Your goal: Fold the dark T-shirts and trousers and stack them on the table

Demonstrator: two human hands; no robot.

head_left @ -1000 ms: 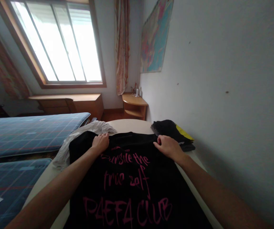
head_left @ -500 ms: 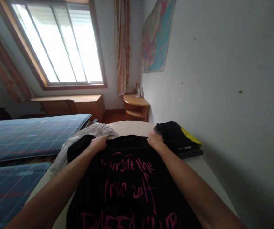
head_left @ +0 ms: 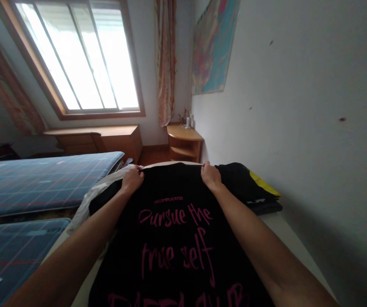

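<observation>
A black T-shirt (head_left: 177,187) with pink lettering stretches toward me over the pale table (head_left: 294,238). My left hand (head_left: 133,178) pinches its far edge near one shoulder. At the other shoulder my right hand (head_left: 211,175) grips the same edge, fingers closed. Between the two hands the cloth is pulled fairly straight. A dark sleeve hangs out to the left, beside my left forearm. The shirt's lower end runs out of the bottom of the view.
Folded dark clothes (head_left: 247,185) with a yellow patch lie stacked right of my right hand, near the white wall (head_left: 314,162). Whitish cloth (head_left: 89,200) lies left of the shirt. Blue plaid mattresses (head_left: 49,179) stand to the left. Beyond the table is a wooden corner shelf (head_left: 185,133).
Both hands have risen and moved slightly away from me, drawing the shirt's far edge up. The cloth between them is flatter, and the small upper print is now readable.
</observation>
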